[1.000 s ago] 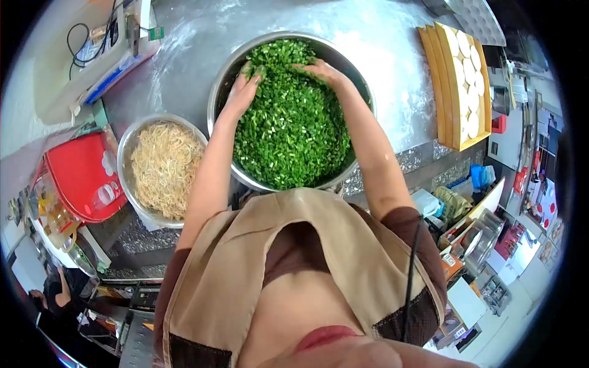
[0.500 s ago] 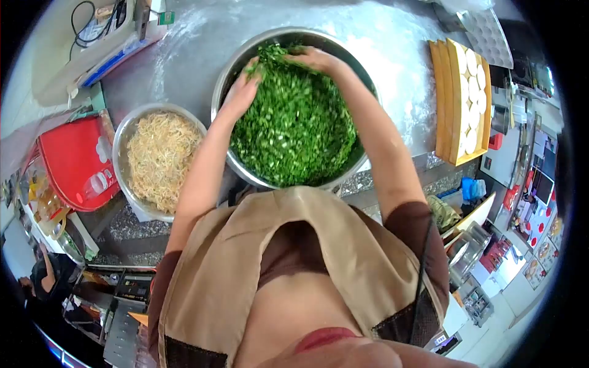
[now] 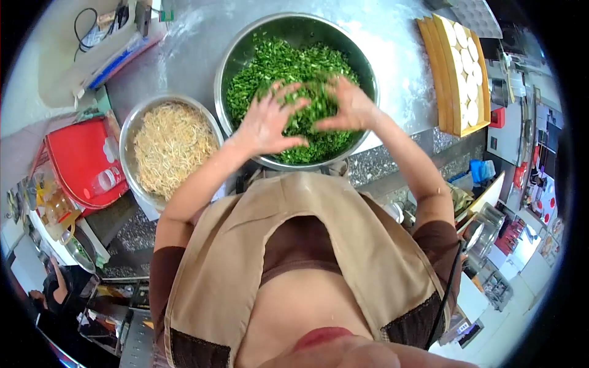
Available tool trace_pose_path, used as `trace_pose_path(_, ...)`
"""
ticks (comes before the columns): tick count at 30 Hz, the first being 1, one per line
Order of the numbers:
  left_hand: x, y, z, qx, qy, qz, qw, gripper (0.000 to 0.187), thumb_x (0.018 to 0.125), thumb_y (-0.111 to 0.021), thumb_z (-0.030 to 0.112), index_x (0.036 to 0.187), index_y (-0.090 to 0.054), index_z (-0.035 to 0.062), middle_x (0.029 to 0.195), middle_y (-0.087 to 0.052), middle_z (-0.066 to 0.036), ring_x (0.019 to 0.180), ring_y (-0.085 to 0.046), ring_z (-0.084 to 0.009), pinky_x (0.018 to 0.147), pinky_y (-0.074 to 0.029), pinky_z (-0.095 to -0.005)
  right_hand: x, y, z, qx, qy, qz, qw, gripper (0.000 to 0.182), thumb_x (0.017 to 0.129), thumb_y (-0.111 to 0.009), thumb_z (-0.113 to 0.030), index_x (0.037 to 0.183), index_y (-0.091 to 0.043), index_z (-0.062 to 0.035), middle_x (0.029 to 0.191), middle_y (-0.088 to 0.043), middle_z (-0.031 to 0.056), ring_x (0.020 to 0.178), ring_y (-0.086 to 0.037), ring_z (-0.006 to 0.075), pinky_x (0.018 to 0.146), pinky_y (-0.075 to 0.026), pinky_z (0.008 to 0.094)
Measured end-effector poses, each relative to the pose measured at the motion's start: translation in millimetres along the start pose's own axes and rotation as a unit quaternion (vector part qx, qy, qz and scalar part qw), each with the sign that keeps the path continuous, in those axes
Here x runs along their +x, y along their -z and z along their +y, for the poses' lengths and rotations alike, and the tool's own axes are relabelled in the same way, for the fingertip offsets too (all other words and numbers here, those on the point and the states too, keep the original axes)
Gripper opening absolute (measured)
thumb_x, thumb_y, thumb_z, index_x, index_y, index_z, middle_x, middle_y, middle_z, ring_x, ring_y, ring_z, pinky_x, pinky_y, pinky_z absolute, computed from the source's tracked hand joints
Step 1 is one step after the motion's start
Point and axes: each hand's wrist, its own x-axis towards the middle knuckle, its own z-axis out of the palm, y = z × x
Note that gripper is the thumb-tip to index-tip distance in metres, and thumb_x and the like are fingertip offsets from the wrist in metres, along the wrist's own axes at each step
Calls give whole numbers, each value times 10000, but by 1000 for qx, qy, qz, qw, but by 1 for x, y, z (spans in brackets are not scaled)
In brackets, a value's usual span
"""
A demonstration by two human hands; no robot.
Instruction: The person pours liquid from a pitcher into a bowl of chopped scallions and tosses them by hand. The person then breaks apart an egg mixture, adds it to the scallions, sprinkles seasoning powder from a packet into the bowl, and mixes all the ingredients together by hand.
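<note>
Centrally, a wide, round, silvery metal bowl [image 3: 299,27] on a grey metal bench [image 3: 399,61] contains finely chopped green leaves [image 3: 276,61]. The left hand [image 3: 270,119] is spread over them, back upward, fingers apart and unclenched; the right hand [image 3: 350,105], partly blurred, is similarly splayed opposite. Just beside, at left, stands 1 smaller round metal bowl [image 3: 127,147] of pale, thin shreds [image 3: 175,144]; at right, yellow-brown wooden trays [image 3: 437,73] carry flat white discs [image 3: 466,64].

the right hand [image 3: 354,109], partly blurred, hides some chopped greens [image 3: 288,64].
</note>
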Motion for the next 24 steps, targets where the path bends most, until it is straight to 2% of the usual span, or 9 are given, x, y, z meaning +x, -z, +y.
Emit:
trace_pose_path(2, -8, -10, 0, 52, -19, -20, 998, 804, 547, -719, 406, 1234, -347, 212, 1324, -226, -92, 1185, -243, -384, 912, -276, -535, -13, -15, -9, -67, 3, 28, 997, 945, 555, -668, -514, 1315, -206, -195, 1333, -215, 170, 1224, -203, 363, 1001, -195, 488)
trace_pose_path(3, -7, -14, -1, 70, -17, -17, 997, 788, 547, -721, 372, 1224, -353, 207, 1319, -229, -93, 1177, -256, -378, 902, -280, -540, -15, -22, -14, -64, -17, 33, 997, 1018, 517, -737, -363, 1328, -145, -199, 1361, -162, 115, 1243, -161, 345, 1011, -180, 476)
trace_pose_path(8, 23, -40, -15, 196, 21, 18, 980, 740, 534, -713, 239, 1186, -368, 189, 1294, -248, -103, 1146, -297, -354, 871, -294, -550, 22, -47, 8, -137, -96, 104, 981, 991, 517, -707, -99, 1328, -144, -184, 1348, -195, 120, 1236, -183, 340, 1013, -185, 447)
trace_pose_path(10, 36, -58, -23, 303, 41, 159, 939, 729, 509, -696, 165, 1164, -374, 170, 1274, -269, -110, 1131, -310, -341, 862, -298, -553, 33, -53, 10, -108, -147, 158, 970, 960, 535, -680, -73, 1327, -148, -180, 1336, -215, 128, 1233, -195, 336, 1011, -188, 447)
trace_pose_path(12, 32, -61, -18, 286, 54, 157, 944, 708, 543, -675, 145, 1179, -363, 153, 1278, -267, -115, 1153, -288, -355, 878, -283, -556, 28, -63, 2, -107, -153, 187, 964, 899, 566, -645, -75, 1321, -166, -171, 1324, -233, 131, 1224, -213, 337, 1002, -215, 441)
trace_pose_path(15, 12, -28, 2, 72, 79, -65, 992, 643, 619, -604, 153, 1207, -344, 145, 1307, -243, -112, 1204, -228, -364, 932, -245, -552, 2, -60, -3, -17, -134, 48, 990, 824, 594, -644, -106, 1305, -233, -184, 1310, -272, 142, 1200, -270, 344, 991, -261, 430)
trace_pose_path(19, 28, 10, -10, 5, 173, -54, 984, 662, 639, -608, 224, 1232, -328, 140, 1320, -243, -111, 1235, -189, -331, 996, -193, -501, -13, -12, 7, 138, -192, 110, 966, 729, 646, -650, -130, 1282, -296, -175, 1320, -262, 135, 1202, -281, 310, 996, -265, 441)
trace_pose_path(22, 63, -7, -71, -24, 212, 30, 977, 594, 757, -535, 380, 1231, -341, 78, 1281, -329, -170, 1207, -272, -319, 986, -246, -401, 14, -18, 67, 136, -291, 114, 940, 716, 734, -598, -354, 1286, -258, -50, 1300, -305, 172, 1185, -317, 291, 978, -293, 355)
trace_pose_path(24, 89, -30, -114, -209, 333, 54, 918, 629, 782, -482, 469, 1223, -359, 38, 1232, -392, -194, 1174, -331, -312, 960, -271, -364, 48, -49, 118, 451, -306, 112, 831, 770, 733, -544, -490, 1287, -261, -37, 1275, -329, 210, 1172, -336, 320, 990, -264, 354)
